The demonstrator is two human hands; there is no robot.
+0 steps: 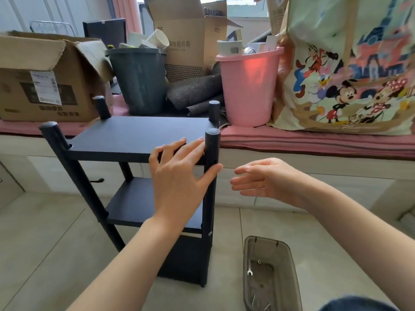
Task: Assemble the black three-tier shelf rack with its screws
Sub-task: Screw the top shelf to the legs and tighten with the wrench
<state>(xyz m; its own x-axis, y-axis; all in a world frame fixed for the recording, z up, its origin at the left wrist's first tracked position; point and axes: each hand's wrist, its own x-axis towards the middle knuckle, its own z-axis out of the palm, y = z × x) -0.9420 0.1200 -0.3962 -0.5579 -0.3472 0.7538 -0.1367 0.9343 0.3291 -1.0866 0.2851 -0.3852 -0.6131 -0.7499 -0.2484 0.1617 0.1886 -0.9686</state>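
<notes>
Pale floor tiles (56, 239) run under everything. Nearest, a smoky translucent plastic bin (272, 274) sits on the floor, holding a small metal wrench (249, 268) and a few loose screws (260, 299). Just beyond, the black three-tier rack (139, 140) stands upright on the floor, with matte flat shelves and round capped posts. The left hand (179, 180) rests on the top shelf, fingers straight, thumb pressing the front right post (212, 153). The right hand (262, 178) hovers beside that post, relaxed and holding nothing. This looks like a late tightening step; next probably means fetching a screw or the wrench. Behind, a pink-cushioned ledge (314, 140) carries cardboard boxes (45, 79), a grey bucket (140, 81) and a pink bucket (247, 86).
</notes>
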